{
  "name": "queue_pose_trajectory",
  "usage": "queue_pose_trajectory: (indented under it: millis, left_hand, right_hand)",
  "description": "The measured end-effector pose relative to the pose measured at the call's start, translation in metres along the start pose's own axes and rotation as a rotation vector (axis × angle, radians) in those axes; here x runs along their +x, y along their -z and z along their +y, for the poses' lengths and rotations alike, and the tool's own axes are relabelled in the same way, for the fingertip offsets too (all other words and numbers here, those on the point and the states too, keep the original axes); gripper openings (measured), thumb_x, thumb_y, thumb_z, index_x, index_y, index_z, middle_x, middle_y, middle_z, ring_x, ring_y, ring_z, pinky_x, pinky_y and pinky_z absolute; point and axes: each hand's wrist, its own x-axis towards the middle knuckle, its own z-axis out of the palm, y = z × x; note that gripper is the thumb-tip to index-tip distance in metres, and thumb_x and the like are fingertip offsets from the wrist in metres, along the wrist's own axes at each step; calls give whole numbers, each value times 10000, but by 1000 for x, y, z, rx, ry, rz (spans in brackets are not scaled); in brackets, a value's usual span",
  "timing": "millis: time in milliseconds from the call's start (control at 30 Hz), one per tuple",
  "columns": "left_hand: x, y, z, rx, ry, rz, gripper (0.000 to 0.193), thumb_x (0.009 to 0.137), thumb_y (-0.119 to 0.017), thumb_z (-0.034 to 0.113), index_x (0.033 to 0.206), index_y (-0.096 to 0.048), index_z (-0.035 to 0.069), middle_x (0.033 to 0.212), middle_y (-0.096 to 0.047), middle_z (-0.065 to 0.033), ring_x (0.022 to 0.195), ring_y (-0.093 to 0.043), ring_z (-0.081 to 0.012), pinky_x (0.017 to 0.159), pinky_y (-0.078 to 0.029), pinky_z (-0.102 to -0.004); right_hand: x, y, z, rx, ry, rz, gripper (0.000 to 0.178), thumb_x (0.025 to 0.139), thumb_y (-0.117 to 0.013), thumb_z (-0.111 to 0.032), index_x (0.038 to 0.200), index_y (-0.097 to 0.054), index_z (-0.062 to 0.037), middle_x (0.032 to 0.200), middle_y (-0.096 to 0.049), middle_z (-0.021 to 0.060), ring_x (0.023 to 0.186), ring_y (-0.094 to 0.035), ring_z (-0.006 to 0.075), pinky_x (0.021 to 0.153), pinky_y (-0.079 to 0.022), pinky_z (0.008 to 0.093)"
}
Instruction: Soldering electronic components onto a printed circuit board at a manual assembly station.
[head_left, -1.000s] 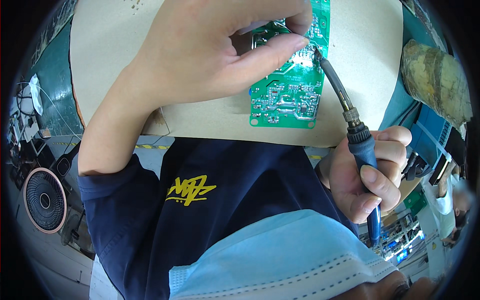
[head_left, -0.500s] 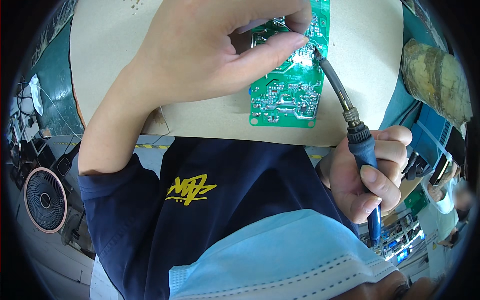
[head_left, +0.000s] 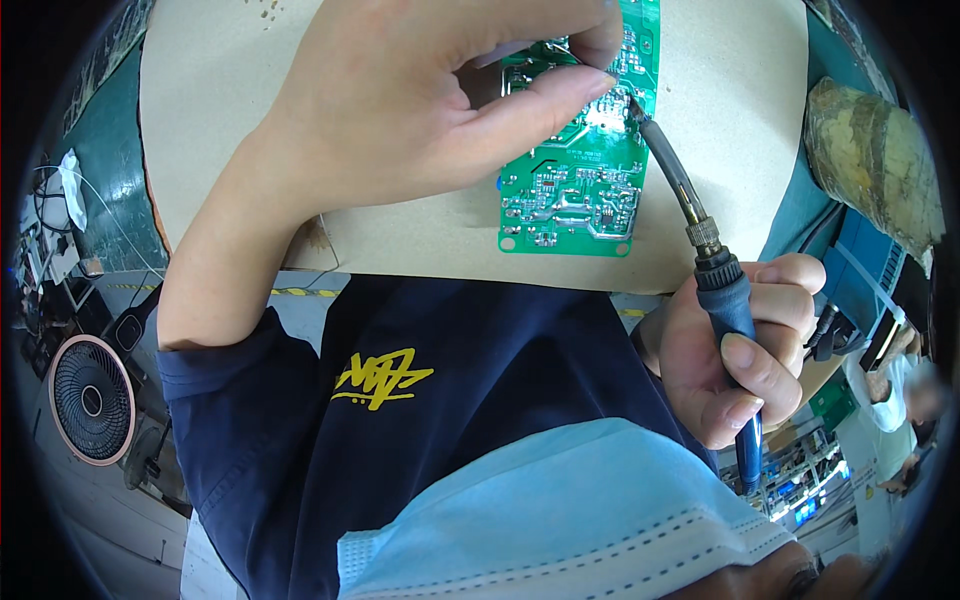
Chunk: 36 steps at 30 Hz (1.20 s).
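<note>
A green circuit board [head_left: 590,160] lies solder side up on the brown work sheet, its near end facing me. My left hand [head_left: 430,110] reaches over the board's left side, thumb and forefinger pinched close to the solder joints. A thin solder wire [head_left: 562,46] shows inside the curl of these fingers; its tip is hard to make out. In my right hand [head_left: 770,340] is a soldering iron [head_left: 704,232] with a blue grip, the fingers wrapped round its handle. The iron slants up and left, and its dark tip meets the board just right of my left fingertips.
Brown sheet material [head_left: 400,235] covers the green bench top. At the right stands a bulky bundle [head_left: 870,160] in yellowish wrapping, with a blue box [head_left: 865,265] nearer me. A round fan [head_left: 91,400] is at the left. Another person [head_left: 890,400] is far off at the right.
</note>
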Motion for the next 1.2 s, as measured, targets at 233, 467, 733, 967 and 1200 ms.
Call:
queue_pose_trajectory:
  millis: [233,467,733,967,1200]
  left_hand:
    - [16,7,19,14,117,-71,128,702,-734,-6,788,-655,45,645,-572,-55,542,-498,-184,521,-366,-301]
    - [10,6,10,22,-9,-3,129,699,-735,-4,791,-659,45,639,-568,-56,545,-499,-189,536,-370,-303]
    - [6,1,5,-49,-24,72,125,699,-735,-3,783,-660,51,635,-564,-51,554,-507,-193,574,-382,-298]
    - [2,0,2,-20,-34,62,131,697,-736,-5,784,-658,55,637,-561,-53,554,-508,-193,572,-389,-303]
    - [10,2,9,1,-14,15,135,693,-735,-7,786,-658,54,642,-564,-54,556,-510,-196,562,-386,-303]
  right_hand:
    - [0,0,1,6,-2,3,316,872,-477,-312,834,-629,-37,483,-376,33,504,-377,161,629,-267,379]
    - [1,1,1,17,3,6,313,880,-486,-311,832,-627,-36,485,-376,34,513,-383,163,630,-268,381]
    - [1,4,0,-103,-10,-86,365,957,-439,-408,843,-585,-94,580,-360,-16,527,-396,149,596,-301,342]
    - [-1,6,1,-11,-4,14,330,903,-445,-317,882,-630,-45,502,-378,28,532,-376,168,661,-277,401]
    - [0,6,1,-28,-19,16,361,919,-423,-347,885,-629,-53,501,-363,22,531,-384,174,669,-293,410]
